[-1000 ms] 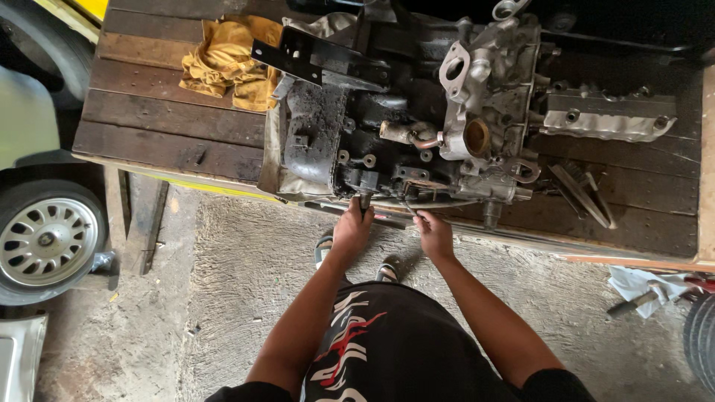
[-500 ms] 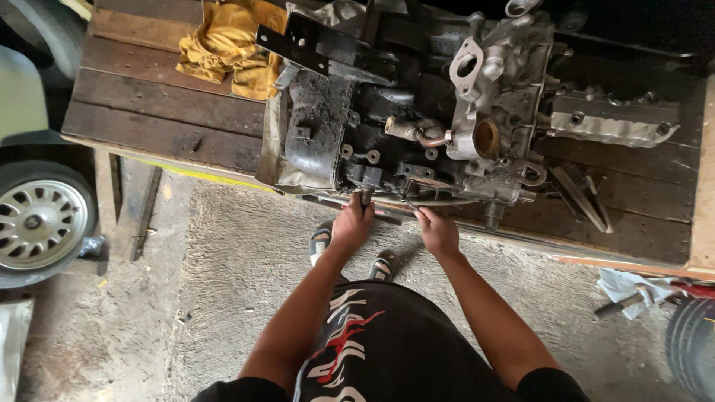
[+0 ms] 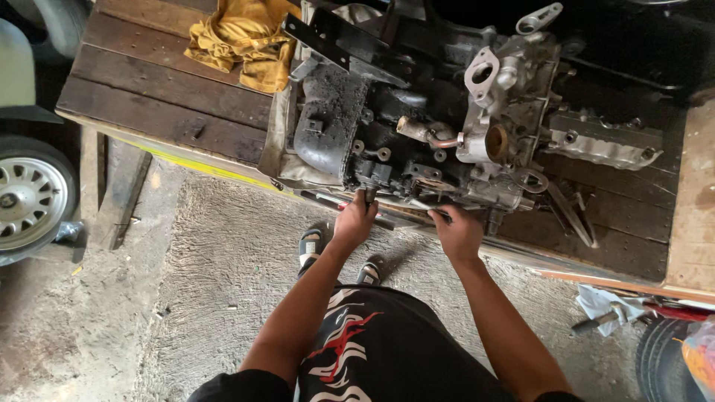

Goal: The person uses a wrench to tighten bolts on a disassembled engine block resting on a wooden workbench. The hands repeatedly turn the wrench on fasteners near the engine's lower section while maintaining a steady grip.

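Observation:
A large greasy engine block [image 3: 417,126] lies on a dark wooden workbench [image 3: 156,104]. My left hand [image 3: 357,217] grips a small dark fitting at the block's lower front edge. My right hand [image 3: 456,231] is closed on a thin metal tool whose tip points left under the block. A long rod with a red band [image 3: 339,205] lies along the bench edge beneath both hands.
A yellow rag [image 3: 242,41] is bunched at the bench's back left. A silver cover [image 3: 603,145] rests right of the block. A car wheel [image 3: 30,197] stands at the left, a tyre [image 3: 663,353] at lower right. Concrete floor lies below.
The view has shifted closer to the bench. Both hands stay at the block's front edge, with the right hand slightly farther right.

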